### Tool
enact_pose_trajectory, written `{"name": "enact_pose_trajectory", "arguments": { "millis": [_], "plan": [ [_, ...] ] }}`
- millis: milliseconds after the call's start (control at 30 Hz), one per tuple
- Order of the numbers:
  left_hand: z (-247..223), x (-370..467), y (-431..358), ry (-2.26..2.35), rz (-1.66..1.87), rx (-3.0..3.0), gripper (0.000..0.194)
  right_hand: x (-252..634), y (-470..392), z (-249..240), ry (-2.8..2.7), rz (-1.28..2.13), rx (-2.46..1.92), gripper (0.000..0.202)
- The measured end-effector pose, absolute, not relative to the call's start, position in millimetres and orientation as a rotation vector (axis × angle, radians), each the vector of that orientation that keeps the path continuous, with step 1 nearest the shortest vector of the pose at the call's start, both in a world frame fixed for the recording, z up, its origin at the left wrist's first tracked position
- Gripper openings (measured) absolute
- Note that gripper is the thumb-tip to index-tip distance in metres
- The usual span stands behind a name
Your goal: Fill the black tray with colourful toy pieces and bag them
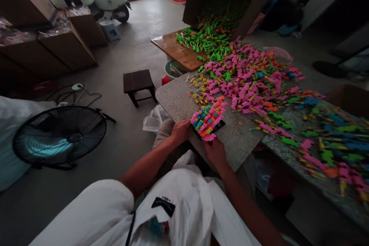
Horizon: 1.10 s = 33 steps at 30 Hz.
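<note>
A bundle of colourful toy pieces [208,118], pink with blue, green and orange beads, is held over the near edge of the grey stone table [178,96]. My left hand [181,131] is closed at the bundle's left side. At its lower right end, my right hand [215,148] is also closed on it; its fingertips are partly hidden. A flat black object [219,125] lies under the bundle on the table. Beyond the bundle spreads a heap of pink toy pieces [245,80], mixed with green, orange and yellow ones.
Green pieces spill from a large cardboard box [193,0] onto a wooden board [170,44]. More pieces cover the granite surface [288,157] at right. A dark stool [138,81], a black fan [60,136] and cardboard boxes [66,46] stand at left.
</note>
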<state>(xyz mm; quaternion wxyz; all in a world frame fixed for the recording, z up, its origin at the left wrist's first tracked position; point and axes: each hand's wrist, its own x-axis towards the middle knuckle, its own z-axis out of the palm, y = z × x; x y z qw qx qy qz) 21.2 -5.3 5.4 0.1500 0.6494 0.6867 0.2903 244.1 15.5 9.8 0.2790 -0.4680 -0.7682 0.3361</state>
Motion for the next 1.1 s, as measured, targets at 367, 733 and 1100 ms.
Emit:
{"name": "enact_pose_trajectory", "arguments": {
  "millis": [367,733,1100],
  "plan": [
    [5,15,-5,1.943,0.820,1.898,0.024,242,14,5,-2.086,0.808,-1.275,0.024],
    [6,10,-4,1.940,0.879,1.946,0.026,237,9,24,-2.035,0.971,-1.168,0.030],
    [-12,-10,10,2.067,0.866,1.839,0.016,439,232,64,-1.607,0.239,-2.146,0.043]
  ]
}}
